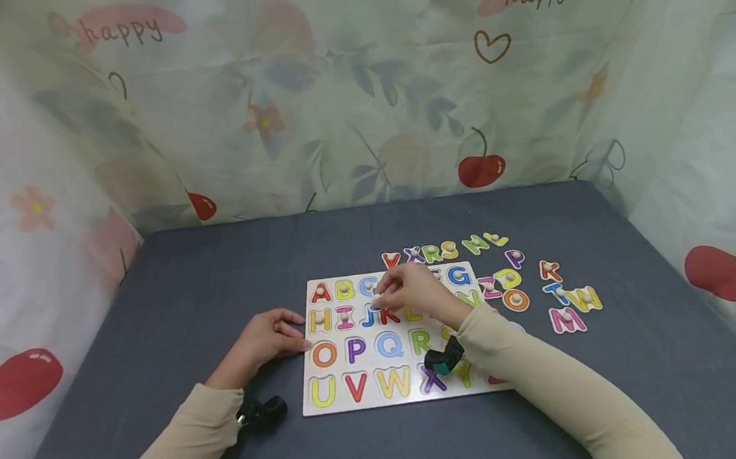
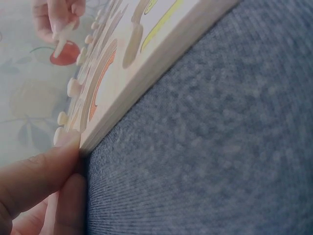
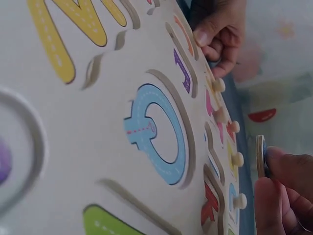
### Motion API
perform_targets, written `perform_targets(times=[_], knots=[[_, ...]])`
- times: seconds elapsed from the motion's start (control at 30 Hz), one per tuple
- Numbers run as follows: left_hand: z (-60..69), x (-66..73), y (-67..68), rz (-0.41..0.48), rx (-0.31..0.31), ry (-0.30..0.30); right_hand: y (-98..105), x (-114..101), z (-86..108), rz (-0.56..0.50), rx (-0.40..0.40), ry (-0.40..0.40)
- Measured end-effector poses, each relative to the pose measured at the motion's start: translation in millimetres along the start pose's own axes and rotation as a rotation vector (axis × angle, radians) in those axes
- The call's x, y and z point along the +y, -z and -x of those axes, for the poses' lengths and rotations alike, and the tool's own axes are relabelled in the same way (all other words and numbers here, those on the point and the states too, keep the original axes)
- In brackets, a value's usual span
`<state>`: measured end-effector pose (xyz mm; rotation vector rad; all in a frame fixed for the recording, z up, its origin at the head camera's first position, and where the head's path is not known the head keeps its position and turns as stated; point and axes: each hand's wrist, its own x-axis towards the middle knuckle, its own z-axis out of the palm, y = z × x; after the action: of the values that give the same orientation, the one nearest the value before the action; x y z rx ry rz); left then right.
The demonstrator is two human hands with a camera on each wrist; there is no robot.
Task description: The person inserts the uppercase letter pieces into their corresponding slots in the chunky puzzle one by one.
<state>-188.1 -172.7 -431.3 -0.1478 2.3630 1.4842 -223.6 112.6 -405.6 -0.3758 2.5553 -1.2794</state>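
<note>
My right grip (image 1: 414,291) pinches a piece (image 3: 260,157), near-level above the board (image 3: 93,132) (by the J recess (image 1: 368,318)). My left grip (image 1: 269,336), loose, touches the board's edge.

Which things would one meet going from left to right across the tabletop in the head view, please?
Left hand, letter board, loose O piece, loose K piece, loose W piece.
</note>
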Motion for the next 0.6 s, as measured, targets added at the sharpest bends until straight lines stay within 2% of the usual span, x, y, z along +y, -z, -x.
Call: perform_targets(times=[0.13, 0.23, 0.37, 0.6], knots=[[-0.3, -0.5, 0.2, 0.000, -0.001, -0.002, -11, 0, -4.3, 0.046, -0.009, -0.021], [-0.4, -0.5, 0.1, 0.000, 0.000, 0.000, -18, 1, -5.0, 0.021, -0.024, -0.039], [-0.3, -0.5, 0.2, -0.001, -0.001, 0.000, -22, 2, -3.6, -0.069, -0.051, -0.042], [0.0, -0.8, 0.9, 0.000, -0.004, -0.008, -25, 3, -4.1, -0.063, -0.057, -0.019]])
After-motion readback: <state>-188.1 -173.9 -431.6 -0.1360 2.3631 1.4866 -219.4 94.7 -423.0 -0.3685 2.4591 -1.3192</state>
